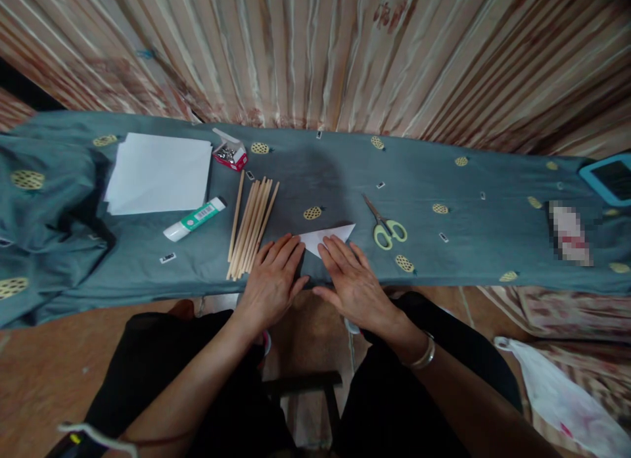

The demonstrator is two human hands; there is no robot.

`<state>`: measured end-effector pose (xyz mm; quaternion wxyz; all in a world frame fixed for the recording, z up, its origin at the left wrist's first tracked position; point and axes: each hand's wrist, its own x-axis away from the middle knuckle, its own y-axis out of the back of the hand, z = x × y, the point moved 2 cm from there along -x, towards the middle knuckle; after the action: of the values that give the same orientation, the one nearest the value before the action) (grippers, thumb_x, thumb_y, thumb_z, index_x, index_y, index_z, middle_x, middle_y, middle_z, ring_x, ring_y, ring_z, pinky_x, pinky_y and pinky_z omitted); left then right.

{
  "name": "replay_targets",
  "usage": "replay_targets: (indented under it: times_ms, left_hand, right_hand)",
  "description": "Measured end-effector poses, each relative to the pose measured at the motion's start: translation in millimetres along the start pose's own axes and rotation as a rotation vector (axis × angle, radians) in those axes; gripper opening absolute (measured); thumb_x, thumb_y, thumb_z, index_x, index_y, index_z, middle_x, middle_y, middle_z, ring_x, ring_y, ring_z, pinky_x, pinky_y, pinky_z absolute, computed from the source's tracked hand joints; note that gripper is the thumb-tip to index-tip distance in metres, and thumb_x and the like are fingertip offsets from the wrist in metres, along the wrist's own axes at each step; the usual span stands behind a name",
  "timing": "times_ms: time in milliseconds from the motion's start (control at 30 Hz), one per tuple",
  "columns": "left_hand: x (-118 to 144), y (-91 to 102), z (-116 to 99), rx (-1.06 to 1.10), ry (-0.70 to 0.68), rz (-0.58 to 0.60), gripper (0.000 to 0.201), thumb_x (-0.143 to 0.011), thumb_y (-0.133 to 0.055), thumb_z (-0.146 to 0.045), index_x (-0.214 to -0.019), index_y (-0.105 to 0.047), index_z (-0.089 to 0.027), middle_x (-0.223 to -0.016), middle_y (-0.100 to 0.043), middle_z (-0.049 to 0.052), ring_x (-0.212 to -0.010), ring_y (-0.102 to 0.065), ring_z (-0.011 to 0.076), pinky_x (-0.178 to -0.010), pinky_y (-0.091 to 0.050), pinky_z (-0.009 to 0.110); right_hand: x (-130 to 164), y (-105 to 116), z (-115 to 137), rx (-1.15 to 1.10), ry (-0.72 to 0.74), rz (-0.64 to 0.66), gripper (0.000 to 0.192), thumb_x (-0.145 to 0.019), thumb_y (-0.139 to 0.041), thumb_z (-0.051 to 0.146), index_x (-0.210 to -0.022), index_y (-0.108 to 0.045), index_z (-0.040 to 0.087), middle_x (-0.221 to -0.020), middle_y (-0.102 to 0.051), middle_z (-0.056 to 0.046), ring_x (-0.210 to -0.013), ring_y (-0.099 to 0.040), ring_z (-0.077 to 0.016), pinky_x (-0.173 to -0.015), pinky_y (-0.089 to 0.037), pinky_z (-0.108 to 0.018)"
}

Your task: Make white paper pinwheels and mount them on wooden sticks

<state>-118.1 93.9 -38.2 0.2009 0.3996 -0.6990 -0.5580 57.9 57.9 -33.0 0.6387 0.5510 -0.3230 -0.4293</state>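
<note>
- Stack of plain white paper sheets (160, 174), lying at the left on the grey-green cloth with yellow pineapple prints (340, 182).
- Green-and-white cylindrical glue stick (194, 219), just beside the stack; its contents are hidden.
- Small red-and-white cardboard box (236, 161), flap raised, holding small shiny metal pieces, too small to identify.
- Bundle of slim pale wooden sticks (251, 228), loosely side by side.
- Left hand (273, 280), spread palm down near the sticks, fingertips resting on the left end of the paper, clamped on nothing.
- Folded white paper piece, roughly triangular (315, 240), between the hands near the cloth's front edge. It should be light, thin and easily creased; the pointed right end looks the best place to pinch it.
- Right hand (352, 277), apart from the left, fingers laid flat on the paper's right part.
- Scissors with pale green plastic handles (385, 228), just right of the paper.
- White plastic bag (566, 392), lower right, contents unclear.
</note>
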Motion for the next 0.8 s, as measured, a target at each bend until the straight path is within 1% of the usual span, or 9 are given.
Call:
replay_targets:
  times_ms: [233, 367, 567, 800]
  left_hand:
    - [-0.5, 0.0, 0.4, -0.024, 0.001, 0.001, 0.049, -0.092, -0.051, -0.033, -0.134, -0.049, -0.007, -0.14, -0.052, 0.019, -0.134, -0.043, 0.0331, -0.108, -0.036, 0.051]
    - [0.1, -1.3, 1.2, -0.019, -0.007, -0.002, 0.05, -0.093, -0.05, -0.034, -0.135, -0.048, -0.007, -0.141, -0.051, 0.02, -0.135, -0.042, 0.0331, -0.108, -0.036, 0.051]
    - [0.8, -2.0, 1.0, -0.004, -0.001, -0.008, 0.05, -0.093, -0.049, -0.034, -0.136, -0.048, -0.009, -0.142, -0.051, 0.019, -0.136, -0.042, 0.0328, -0.109, -0.036, 0.052]
    - [0.6, -0.5, 0.8, -0.019, -0.004, 0.002, 0.05, -0.093, -0.05, -0.034, -0.135, -0.048, -0.007, -0.142, -0.051, 0.02, -0.135, -0.043, 0.0331, -0.108, -0.037, 0.052]
  right_hand:
    - [0.4, -4.4, -3.1, -0.05, -0.001, -0.005, 0.069, -0.093, -0.051, 0.044, -0.148, -0.03, 0.008, -0.156, -0.032, -0.018, -0.147, -0.022, -0.027, -0.118, -0.019, -0.051]
    - [-0.2, -3.5, -3.4, -0.045, 0.002, -0.008, 0.068, -0.093, -0.051, 0.044, -0.147, -0.031, 0.008, -0.156, -0.033, -0.018, -0.147, -0.022, -0.0265, -0.118, -0.019, -0.049]
    - [-1.3, -3.0, -4.5, -0.062, 0.004, -0.01, 0.071, -0.092, -0.053, 0.043, -0.149, -0.026, 0.01, -0.155, -0.033, -0.018, -0.147, -0.021, -0.0265, -0.118, -0.019, -0.051]
    - [-2.0, -3.0, -5.2, -0.046, 0.007, -0.004, 0.067, -0.093, -0.052, 0.043, -0.147, -0.032, 0.008, -0.155, -0.034, -0.018, -0.147, -0.023, -0.0265, -0.118, -0.018, -0.05]
